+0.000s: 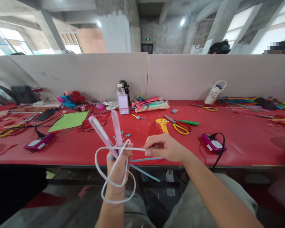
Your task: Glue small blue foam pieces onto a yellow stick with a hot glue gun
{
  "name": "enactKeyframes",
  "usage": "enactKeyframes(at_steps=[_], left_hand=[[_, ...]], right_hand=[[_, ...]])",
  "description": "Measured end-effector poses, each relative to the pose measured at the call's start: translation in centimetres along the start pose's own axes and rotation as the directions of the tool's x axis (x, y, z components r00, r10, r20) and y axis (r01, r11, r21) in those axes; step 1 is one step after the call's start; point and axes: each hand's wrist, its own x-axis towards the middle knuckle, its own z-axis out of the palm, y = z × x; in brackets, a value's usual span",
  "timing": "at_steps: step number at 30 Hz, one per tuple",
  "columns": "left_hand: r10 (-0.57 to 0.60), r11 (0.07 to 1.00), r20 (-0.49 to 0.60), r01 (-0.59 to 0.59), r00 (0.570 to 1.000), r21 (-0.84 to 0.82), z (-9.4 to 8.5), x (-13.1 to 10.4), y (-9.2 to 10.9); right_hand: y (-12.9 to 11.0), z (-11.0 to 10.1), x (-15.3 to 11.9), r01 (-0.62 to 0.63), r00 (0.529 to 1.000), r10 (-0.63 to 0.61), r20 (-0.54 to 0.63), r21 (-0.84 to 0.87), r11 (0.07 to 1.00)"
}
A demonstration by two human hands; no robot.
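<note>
My left hand (120, 161) is closed around the lower end of a small pink hair straightener (118, 129), whose two arms point up and spread in a V. Its white cord (104, 196) hangs in loose loops in front of my left hand and wrist. With closed fingers, my right hand (166, 147) pinches a stretch of that cord to the right. Light blue pipe cleaners (144, 172) stick out rightward from by my left hand; one runs beneath my right hand. My palm hides where they begin. Blue bits (128, 135) lie on the table behind.
On the red table (137, 126) are a yellow glue gun (162, 125), yellow-handled scissors (180, 128), a pipe cleaner bundle (150, 104) and a bottle (122, 99). Purple power sockets (213, 143) with black cables sit at both sides. A pale partition (97, 74) stands behind.
</note>
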Motion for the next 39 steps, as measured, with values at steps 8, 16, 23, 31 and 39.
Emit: enactKeyframes(at_steps=[8, 16, 23, 31, 39], left_hand=[[0.276, 0.873, 0.07, -0.281, 0.959, 0.399, -0.5, 0.3, -1.4], [0.284, 0.892, 0.024, -0.274, 0.958, 0.359, 1.0, -0.7, 0.6], [0.261, 0.898, 0.066, -0.267, 0.963, 0.35, 0.8, -0.6, -0.2], [0.228, 0.899, -0.038, -0.195, 0.973, 0.393, 0.0, 0.4, -0.5], [0.055, 0.988, -0.022, -0.051, 0.998, 0.148, 0.1, 0.6, -0.5]], right_hand=[[1.2, 3.7, 1.3, -0.011, 0.923, 0.125, -0.363, 0.298, 0.954], [0.6, 5.5, 0.1, -0.029, 0.942, 0.084, -0.326, 0.171, 0.985], [0.4, 7.4, 0.3, -0.065, 0.871, 0.08, -0.485, 0.049, 0.997], [0.4, 4.4, 0.5, -0.012, 0.917, 0.211, -0.34, 0.503, 0.864], [0.9, 2.7, 0.0, 0.025, 0.977, 0.086, -0.196, 0.505, 0.863]])
